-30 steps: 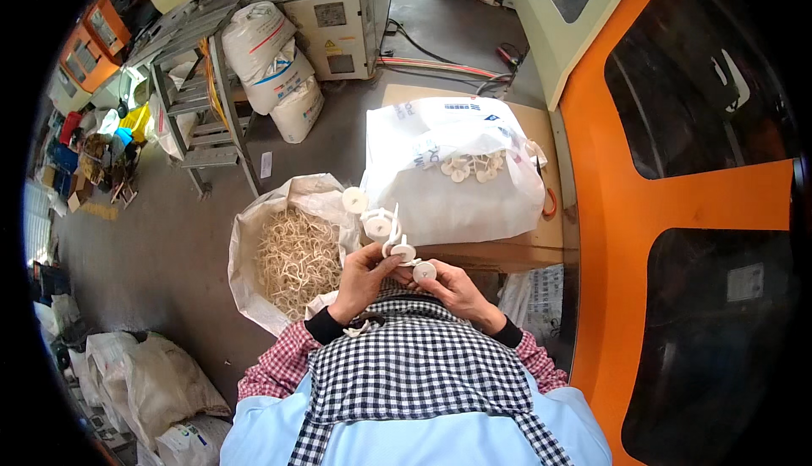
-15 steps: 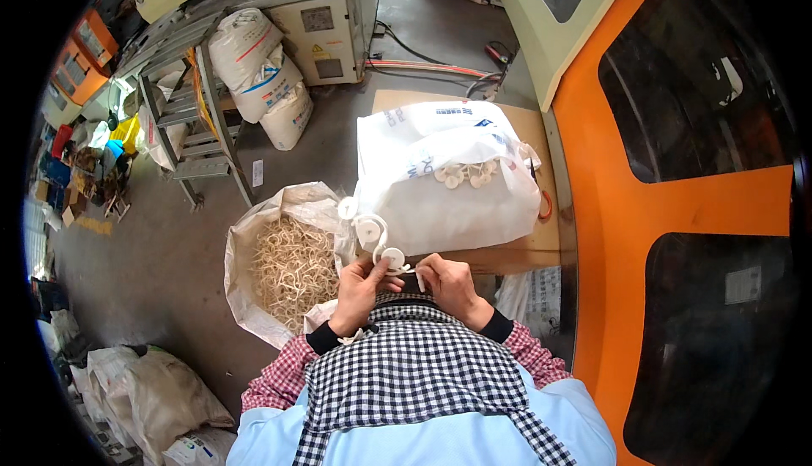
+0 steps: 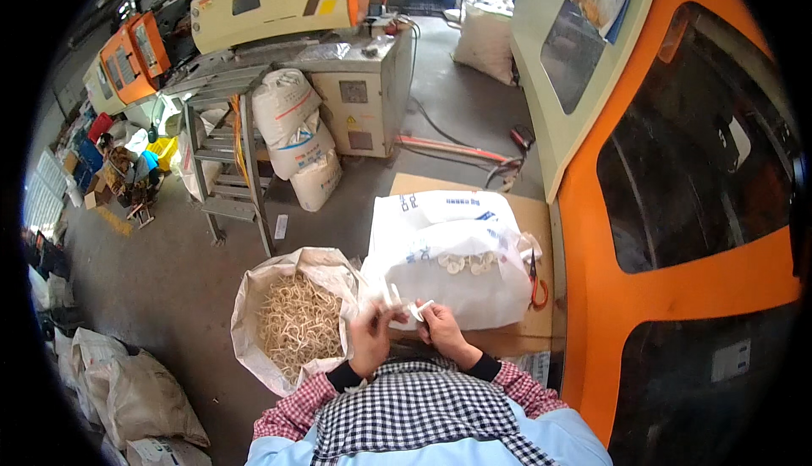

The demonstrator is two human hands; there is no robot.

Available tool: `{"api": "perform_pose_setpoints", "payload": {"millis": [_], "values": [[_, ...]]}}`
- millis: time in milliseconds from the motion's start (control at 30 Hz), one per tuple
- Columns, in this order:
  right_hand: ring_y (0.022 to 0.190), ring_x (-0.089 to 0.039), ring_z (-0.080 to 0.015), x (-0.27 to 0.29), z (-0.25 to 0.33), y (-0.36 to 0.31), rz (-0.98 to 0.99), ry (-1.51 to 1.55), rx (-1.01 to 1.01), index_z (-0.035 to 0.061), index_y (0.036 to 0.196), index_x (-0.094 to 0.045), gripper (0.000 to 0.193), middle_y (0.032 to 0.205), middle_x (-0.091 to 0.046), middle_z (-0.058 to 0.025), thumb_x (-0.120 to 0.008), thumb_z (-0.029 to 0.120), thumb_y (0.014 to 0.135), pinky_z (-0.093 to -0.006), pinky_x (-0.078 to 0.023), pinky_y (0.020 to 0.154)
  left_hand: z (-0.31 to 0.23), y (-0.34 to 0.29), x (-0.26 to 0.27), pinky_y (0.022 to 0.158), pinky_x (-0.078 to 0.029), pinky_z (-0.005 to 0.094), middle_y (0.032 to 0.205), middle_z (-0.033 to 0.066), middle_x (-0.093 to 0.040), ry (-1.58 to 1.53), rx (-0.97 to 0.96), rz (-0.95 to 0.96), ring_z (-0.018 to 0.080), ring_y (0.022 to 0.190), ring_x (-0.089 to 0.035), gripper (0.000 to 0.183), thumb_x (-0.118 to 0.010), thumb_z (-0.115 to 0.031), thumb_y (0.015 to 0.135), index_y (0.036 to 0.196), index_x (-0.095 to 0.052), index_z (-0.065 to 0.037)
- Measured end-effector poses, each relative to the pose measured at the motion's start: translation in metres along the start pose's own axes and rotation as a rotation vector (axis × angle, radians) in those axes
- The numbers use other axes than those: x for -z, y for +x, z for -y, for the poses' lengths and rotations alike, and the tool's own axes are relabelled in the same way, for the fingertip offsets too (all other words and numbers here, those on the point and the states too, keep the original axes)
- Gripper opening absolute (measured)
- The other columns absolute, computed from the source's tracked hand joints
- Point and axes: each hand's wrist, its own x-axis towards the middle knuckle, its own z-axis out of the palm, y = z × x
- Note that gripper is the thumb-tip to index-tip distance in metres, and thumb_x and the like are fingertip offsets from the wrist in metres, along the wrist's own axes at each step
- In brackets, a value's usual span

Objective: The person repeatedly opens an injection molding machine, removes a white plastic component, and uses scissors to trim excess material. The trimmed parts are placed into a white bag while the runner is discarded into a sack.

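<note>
My left hand (image 3: 370, 339), smeared by motion, is closed on a white moulded plastic piece (image 3: 394, 298) that stands up above its fingers. My right hand (image 3: 447, 331) pinches a thin white plastic piece (image 3: 420, 309) between thumb and forefinger, close to the left fingers; whether the two pieces are joined I cannot tell. Both hands are just in front of a large white plastic bag (image 3: 457, 297), with several round white parts (image 3: 468, 263) showing on it. To the left of my left hand, an open woven sack (image 3: 245, 331) holds a tangle of thin cream plastic scraps (image 3: 300, 322).
Under the white bag is a cardboard surface (image 3: 414, 183), with an orange-handled cutting tool (image 3: 540, 294) at its right. An orange machine (image 3: 592, 297) rises on the right. Beyond the woven sack stand a metal step ladder (image 3: 228, 161) and stacked full sacks (image 3: 303, 140).
The view has tilted up, so everything sits lower in the picture. The disc-bearing white piece in my left hand has turned and blurred; my right hand now holds its white piece higher, pointing forward.
</note>
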Motion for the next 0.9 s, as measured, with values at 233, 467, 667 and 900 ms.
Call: {"api": "perform_pose_setpoints", "payload": {"millis": [233, 467, 667, 900], "values": [[0.038, -0.032, -0.0029, 0.063, -0.017, 0.027, 0.4, 0.525, -0.602, 0.0095, 0.077, -0.05, 0.023, 0.05, -0.037, 0.0073, -0.042, 0.023, 0.094, -0.0159, -0.023, 0.033, 0.0, 0.004, 0.007, 0.071, -0.051, 0.0333, 0.097, 0.015, -0.06, 0.498, -0.748, 0.39, 0.0281, 0.084, -0.061, 0.033, -0.058, 0.002, 0.07, 0.103, -0.057, 0.004], [0.054, -0.055, -0.0136, 0.118, -0.029, 0.086, -0.369, -0.129, -0.215, 0.0011, 0.09, -0.055, 0.038, 0.076, -0.062, -0.0097, -0.043, 0.037, 0.093, -0.0231, -0.042, 0.043, 0.009, 0.008, -0.011, 0.056, -0.046, 0.0215, 0.073, 0.0049, -0.061, -0.201, 0.117, -0.041, 0.0093, 0.061, -0.057, 0.013, -0.05, -0.008, 0.091, 0.096, -0.057, 0.001], [0.08, -0.059, -0.0134, 0.037, 0.025, 0.024, 0.234, -0.339, 0.09, 0.0, 0.112, -0.056, 0.033, 0.095, -0.062, -0.009, -0.048, 0.025, 0.092, -0.0262, -0.049, 0.065, 0.014, 0.006, -0.009, 0.054, -0.045, 0.0217, 0.074, 0.0035, -0.06, -0.175, 0.261, 0.1, 0.0083, 0.061, -0.055, 0.016, -0.053, -0.011, 0.09, 0.096, -0.058, 0.003], [0.076, -0.064, -0.0205, 0.01, 0.037, -0.004, 0.217, -0.843, 0.538, 0.0018, 0.112, -0.056, 0.031, 0.089, -0.064, -0.0115, -0.061, 0.016, 0.084, -0.0301, -0.05, 0.064, 0.018, -0.003, -0.008, 0.05, -0.043, 0.0202, 0.073, 0.0031, -0.06, -0.122, 0.241, 0.099, 0.0072, 0.057, -0.054, 0.017, -0.054, -0.013, 0.09, 0.098, -0.059, 0.001]]}}
